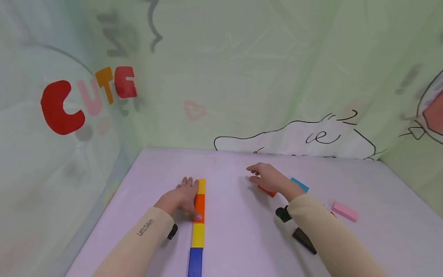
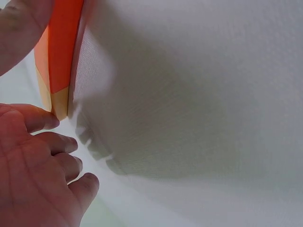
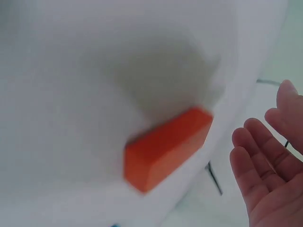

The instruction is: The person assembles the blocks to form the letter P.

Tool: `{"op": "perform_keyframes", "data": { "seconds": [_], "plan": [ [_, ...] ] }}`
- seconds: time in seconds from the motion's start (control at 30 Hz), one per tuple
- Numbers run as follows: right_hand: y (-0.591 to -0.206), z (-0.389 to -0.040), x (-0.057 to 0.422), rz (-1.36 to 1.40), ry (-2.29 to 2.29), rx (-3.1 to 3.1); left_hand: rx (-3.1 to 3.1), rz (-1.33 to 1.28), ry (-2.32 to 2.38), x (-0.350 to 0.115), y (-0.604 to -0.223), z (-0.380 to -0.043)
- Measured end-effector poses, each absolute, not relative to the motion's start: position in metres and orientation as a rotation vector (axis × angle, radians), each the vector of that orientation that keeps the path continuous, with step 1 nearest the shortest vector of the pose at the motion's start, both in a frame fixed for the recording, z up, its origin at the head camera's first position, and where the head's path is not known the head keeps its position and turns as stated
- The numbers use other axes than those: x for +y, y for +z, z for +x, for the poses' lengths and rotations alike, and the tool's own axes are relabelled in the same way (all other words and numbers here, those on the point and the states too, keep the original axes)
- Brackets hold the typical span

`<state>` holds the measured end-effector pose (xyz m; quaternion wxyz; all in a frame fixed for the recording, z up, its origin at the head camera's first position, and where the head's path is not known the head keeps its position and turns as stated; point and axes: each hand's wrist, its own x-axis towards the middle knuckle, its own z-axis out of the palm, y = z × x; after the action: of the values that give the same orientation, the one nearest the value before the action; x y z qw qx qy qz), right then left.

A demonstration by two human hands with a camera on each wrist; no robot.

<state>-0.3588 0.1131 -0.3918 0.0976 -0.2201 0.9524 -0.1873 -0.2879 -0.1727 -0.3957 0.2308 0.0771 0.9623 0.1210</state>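
A straight row of blocks lies on the table: a yellow block (image 1: 202,186) at the far end, then an orange block (image 1: 200,204), another yellow block (image 1: 198,235) and a blue block (image 1: 195,263). Alongside the far part rests my left hand (image 1: 187,194), its thumb on the orange block and its index finger by the far yellow one. In the left wrist view, the other fingers (image 2: 66,163) of that hand are spread and slightly bent. My right hand (image 1: 270,179) is raised over a loose orange-red block (image 3: 168,146), fingers extended and nothing in them.
Around the right forearm lie a light blue block (image 1: 299,185), a pink block (image 1: 345,211), a black block (image 1: 304,241) and a red piece (image 1: 333,214) mostly hidden by the sleeve. Printed cloth walls (image 1: 242,77) enclose the pale table (image 1: 235,238) at the back and sides.
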Motion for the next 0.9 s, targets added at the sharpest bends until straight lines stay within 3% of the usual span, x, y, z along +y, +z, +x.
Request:
{"op": "perform_keyframes", "data": {
  "seconds": [0.37,0.9],
  "plan": [
    [-0.397,-0.350,0.170,-0.566,-0.498,2.771,2.648,0.214,0.311,-0.172,-0.397,-0.287],
    [-0.403,-0.345,0.181,-0.567,-0.532,2.657,2.651,0.209,0.330,-0.169,-0.394,-0.285]
  ]
}}
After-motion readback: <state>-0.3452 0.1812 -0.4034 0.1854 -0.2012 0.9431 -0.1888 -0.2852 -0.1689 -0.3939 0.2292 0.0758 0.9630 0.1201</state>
